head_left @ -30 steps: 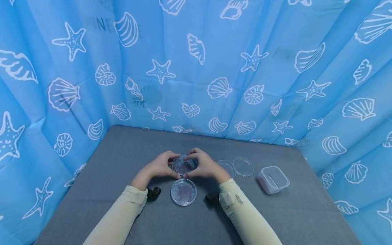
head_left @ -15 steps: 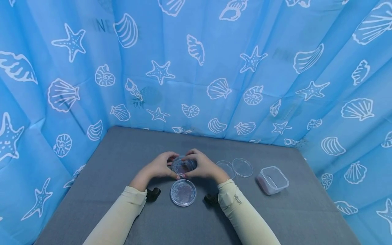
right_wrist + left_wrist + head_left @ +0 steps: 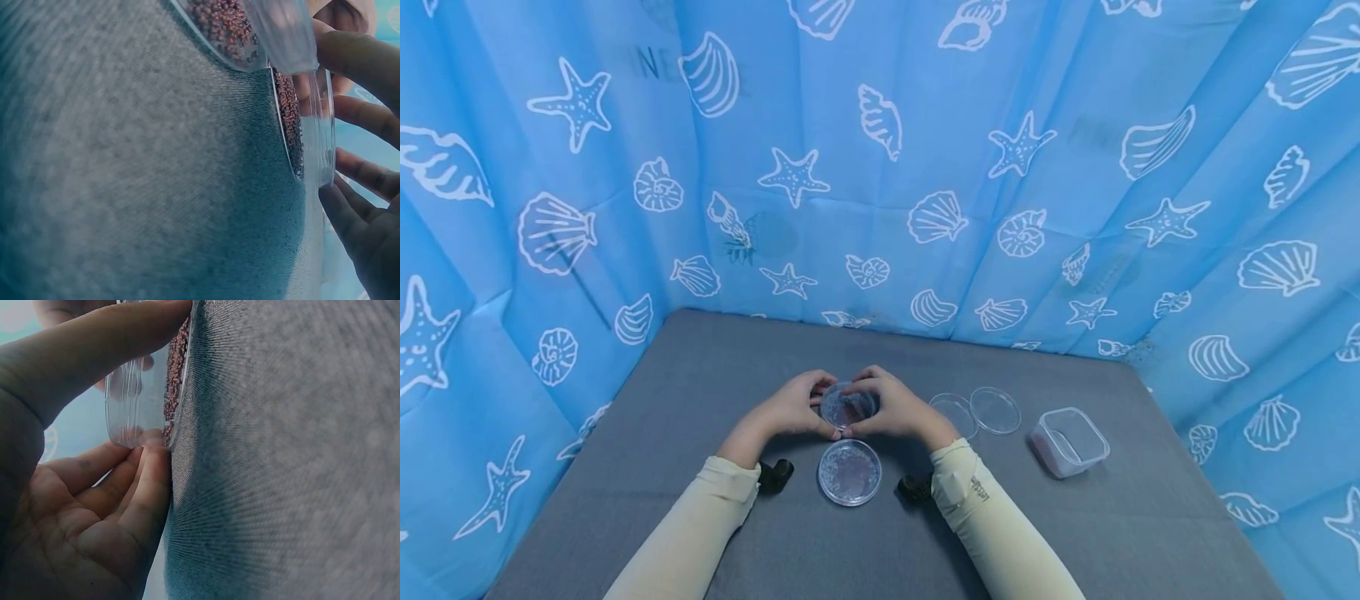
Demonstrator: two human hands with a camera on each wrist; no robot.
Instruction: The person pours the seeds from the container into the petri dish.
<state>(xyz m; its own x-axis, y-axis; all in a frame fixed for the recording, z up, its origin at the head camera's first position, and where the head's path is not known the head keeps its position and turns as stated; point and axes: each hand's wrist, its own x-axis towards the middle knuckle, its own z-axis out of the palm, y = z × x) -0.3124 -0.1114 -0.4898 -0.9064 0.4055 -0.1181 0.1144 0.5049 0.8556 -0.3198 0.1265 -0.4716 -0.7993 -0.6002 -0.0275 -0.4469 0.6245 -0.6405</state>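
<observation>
A clear round petri dish [image 3: 848,408] with small reddish-brown grains in it sits on the grey cloth between both hands. From its left side my left hand [image 3: 788,406] grips the rim, thumb at the near edge and fingers at the far side. My right hand [image 3: 901,406] holds the opposite side, its fingers reaching over the top edge. In the left wrist view the dish wall [image 3: 147,394] looks double, like a lid fitted over a base. Just in front lies a second petri dish [image 3: 849,472], also with grains, touched by neither hand.
Two clear round lids or shallow dishes, one [image 3: 953,414] beside the right wrist and one [image 3: 995,410] farther right, lie edge to edge. A clear square plastic tub [image 3: 1069,443] with reddish contents stands beyond them. Blue curtains [image 3: 865,167] hang around the grey table [image 3: 737,350].
My right hand has shifted very slightly left, its fingertips a little farther over the far dish. The left hand and the other things keep their places.
</observation>
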